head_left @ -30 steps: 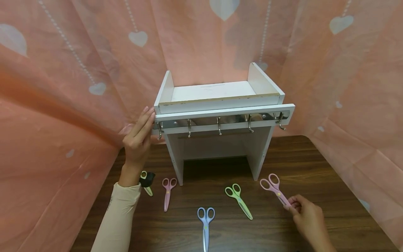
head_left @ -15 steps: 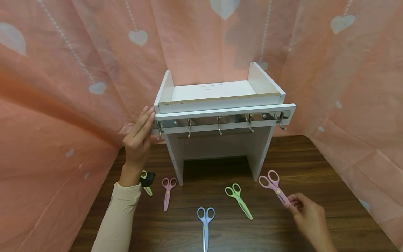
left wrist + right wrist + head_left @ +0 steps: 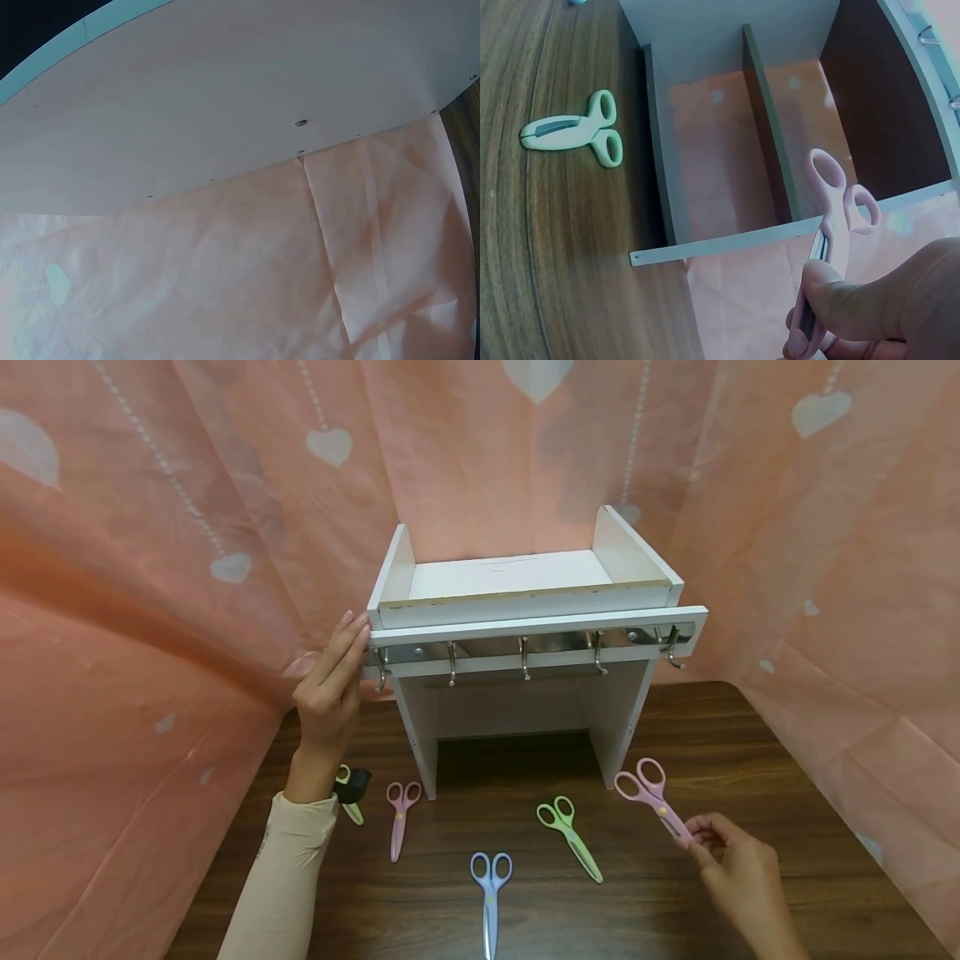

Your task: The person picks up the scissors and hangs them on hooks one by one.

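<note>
My right hand [image 3: 741,870] pinches a pair of pink scissors [image 3: 654,797] by the blade end, handle loops pointing up and away. In the right wrist view the thumb lies across the blade cover of these pink scissors [image 3: 838,232], and their loops overlap the shelf's edge. A white shelf unit [image 3: 525,607] stands at the back with a hook rack [image 3: 487,647] along its front. My left hand [image 3: 327,693] rests with straight fingers against the left end of that rack; its thumb is hidden. Several metal hooks on the rack hang bare.
On the wooden table [image 3: 810,777] lie green scissors [image 3: 568,839], blue scissors [image 3: 490,897] and a second pink pair [image 3: 400,822]. Yellow-green scissors [image 3: 354,813] are partly covered by the black device at the left wrist. Pink cloth [image 3: 135,693] surrounds the table.
My right hand has risen slightly with the pink scissors, their loops shifting up towards the shelf's right leg. The left hand keeps its place on the rack.
</note>
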`<state>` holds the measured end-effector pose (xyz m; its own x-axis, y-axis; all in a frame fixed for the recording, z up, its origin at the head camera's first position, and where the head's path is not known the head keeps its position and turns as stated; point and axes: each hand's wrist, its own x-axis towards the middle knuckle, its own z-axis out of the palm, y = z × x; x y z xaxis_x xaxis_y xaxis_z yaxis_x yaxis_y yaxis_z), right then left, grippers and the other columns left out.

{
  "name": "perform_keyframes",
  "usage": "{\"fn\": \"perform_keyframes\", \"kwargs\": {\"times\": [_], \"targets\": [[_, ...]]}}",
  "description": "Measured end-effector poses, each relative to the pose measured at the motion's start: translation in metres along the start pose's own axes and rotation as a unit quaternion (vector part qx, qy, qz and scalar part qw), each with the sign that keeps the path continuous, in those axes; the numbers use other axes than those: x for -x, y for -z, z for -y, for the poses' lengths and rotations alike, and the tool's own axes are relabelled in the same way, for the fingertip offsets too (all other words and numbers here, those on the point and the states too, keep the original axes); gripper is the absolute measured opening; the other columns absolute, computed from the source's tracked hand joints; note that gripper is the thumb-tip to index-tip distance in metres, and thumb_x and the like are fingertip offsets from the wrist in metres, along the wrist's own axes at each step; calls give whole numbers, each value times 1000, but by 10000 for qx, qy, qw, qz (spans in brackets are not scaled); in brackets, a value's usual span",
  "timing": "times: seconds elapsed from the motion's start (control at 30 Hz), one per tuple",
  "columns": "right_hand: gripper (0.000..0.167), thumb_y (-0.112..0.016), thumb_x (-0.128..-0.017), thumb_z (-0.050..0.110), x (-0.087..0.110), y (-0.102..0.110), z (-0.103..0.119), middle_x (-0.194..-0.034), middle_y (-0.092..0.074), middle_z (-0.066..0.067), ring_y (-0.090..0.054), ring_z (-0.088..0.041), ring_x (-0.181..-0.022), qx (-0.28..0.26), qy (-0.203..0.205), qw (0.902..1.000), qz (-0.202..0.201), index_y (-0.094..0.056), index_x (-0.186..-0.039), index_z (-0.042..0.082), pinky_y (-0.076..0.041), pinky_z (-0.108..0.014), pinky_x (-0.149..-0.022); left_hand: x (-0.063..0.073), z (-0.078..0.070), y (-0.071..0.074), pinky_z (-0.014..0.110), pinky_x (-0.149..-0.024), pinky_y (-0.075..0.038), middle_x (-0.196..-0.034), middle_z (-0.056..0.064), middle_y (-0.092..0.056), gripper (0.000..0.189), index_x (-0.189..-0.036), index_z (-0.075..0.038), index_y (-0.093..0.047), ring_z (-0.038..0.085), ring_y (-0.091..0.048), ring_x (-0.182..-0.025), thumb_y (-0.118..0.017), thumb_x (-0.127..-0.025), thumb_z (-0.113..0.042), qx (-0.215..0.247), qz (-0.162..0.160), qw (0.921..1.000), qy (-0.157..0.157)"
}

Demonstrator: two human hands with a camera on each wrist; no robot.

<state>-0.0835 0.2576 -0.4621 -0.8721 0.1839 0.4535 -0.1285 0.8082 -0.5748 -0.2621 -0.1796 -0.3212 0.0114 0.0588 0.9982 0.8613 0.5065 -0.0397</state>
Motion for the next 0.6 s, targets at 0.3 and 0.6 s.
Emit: {"fn": "perform_keyframes", "kwargs": {"times": [0.3,0.6], "targets": [[20,-86,-77,-1,-7,1,10,-72,-66,3,-52,4,-64,-84,42,9999,-106,-71,-85,10,-41,-8,-54,-1,-2,-1,44,-101,-56,-117,24,-71,33,-113,8,-74,44,-65,-116,-67,-84,23,145,-87,9998,46],[20,-87,-77,0,-11,3,15,-74,-68,1,-55,5,-65,-165,82,9998,-101,-71,-87,8,-44,-6,-55,0,-2,-1,44,-101,-55,-118,24,-71,33,-114,7,-74,42,-64,-118,-66,-85,22,146,-63,9998,88]]}}
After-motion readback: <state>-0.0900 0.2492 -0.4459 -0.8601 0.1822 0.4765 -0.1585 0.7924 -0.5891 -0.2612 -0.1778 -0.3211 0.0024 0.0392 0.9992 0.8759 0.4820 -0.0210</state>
